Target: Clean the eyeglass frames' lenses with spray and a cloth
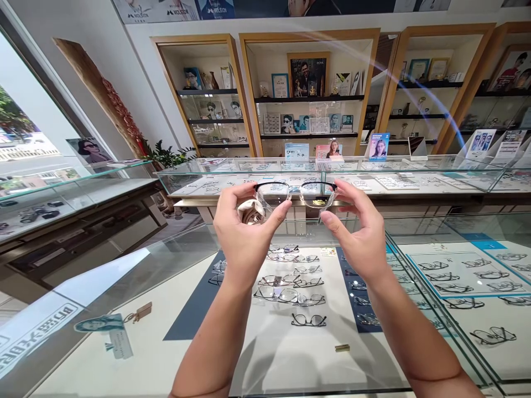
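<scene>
A pair of eyeglasses (295,188) with dark upper rims is held up level above the glass counter. My left hand (246,235) pinches its left end, with the thumb at the lower edge of the left lens. A bunched cream cloth (250,211) is tucked by the fingers of that same hand. My right hand (363,235) grips the right end between fingers and thumb. The right lens carries a dark sticker (318,203) with yellow lettering. The temples are mostly hidden. Below, several pairs of glasses (308,320) lie in rows inside the showcase.
The glass showcase (166,365) spans the foreground, holding a small gold block (342,348) and a teal card display (120,340). Another glass counter (232,188) stands ahead, with standing cards on top. Wooden shelves (249,94) line the wall. A side counter (78,207) is at left.
</scene>
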Demonstrator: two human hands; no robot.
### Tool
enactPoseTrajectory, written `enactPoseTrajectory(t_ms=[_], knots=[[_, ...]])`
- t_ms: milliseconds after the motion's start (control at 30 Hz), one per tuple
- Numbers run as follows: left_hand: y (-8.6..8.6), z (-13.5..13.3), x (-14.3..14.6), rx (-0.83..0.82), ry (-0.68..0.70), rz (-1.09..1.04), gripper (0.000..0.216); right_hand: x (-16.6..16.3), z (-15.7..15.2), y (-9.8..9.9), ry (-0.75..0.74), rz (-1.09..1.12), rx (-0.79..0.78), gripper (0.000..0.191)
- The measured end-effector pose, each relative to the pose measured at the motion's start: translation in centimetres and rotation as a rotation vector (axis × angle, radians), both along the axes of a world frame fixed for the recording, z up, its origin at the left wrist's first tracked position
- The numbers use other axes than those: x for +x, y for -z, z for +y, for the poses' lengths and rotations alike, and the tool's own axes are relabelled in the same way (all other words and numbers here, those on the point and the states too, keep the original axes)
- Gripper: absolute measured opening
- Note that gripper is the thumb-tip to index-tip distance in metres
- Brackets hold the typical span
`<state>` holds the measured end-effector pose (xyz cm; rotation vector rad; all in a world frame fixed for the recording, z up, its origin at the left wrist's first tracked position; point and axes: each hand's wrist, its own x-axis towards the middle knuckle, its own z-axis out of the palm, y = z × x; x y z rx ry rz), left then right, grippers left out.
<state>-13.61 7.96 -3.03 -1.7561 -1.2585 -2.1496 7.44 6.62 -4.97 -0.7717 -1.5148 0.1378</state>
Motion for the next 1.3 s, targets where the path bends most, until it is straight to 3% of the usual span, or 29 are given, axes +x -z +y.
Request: enactPoseTrajectory(t_ms=[267,633,1300], knots=[[0.2,-0.3,0.4,-0.021,-0.006,0.014,0.058,0.0,0.6,0.3,0.056,0.041,-0.009,0.052],[0.1,-0.1,-0.6,-0.038,0.122,0.098,0.055,0.9,1.2,0.0,0.039,0.083,-0.043,0.05],[0.2,-0.4,-0.1,0.08,-0.031,0.166,0.051,1.3,1.2,-0.1,-0.006,0.014,-0.032,0.05]])
